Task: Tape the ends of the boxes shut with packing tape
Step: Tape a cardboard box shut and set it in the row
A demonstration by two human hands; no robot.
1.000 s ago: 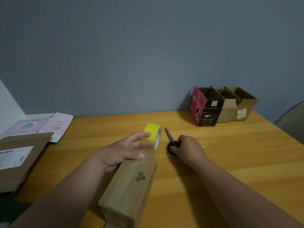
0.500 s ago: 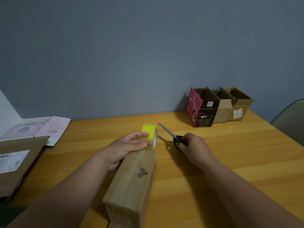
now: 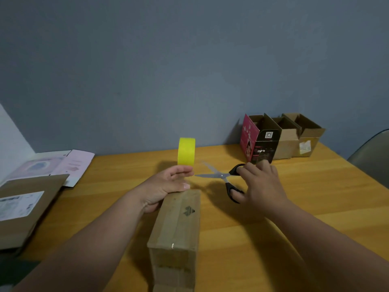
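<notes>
A long brown cardboard box [image 3: 176, 232] lies lengthwise in front of me, with clear tape along its top. My left hand [image 3: 166, 186] grips the yellow roll of tape [image 3: 186, 151] and holds it upright just above the box's far end. To the right, my right hand [image 3: 260, 185] holds black-handled scissors [image 3: 221, 175] by the handles, blades spread apart and pointing left toward the tape roll.
Three open-topped boxes stand at the back right against the wall: a pink-and-black one [image 3: 260, 142] and two brown ones [image 3: 301, 135]. A flat cardboard mailer [image 3: 23, 205] and pink papers [image 3: 63, 165] lie at left. A grey chair [image 3: 372, 157] sits at the right edge.
My right hand picked the scissors off the table, raised them and spread the blades. My left hand lifted the tape roll upward from the box end.
</notes>
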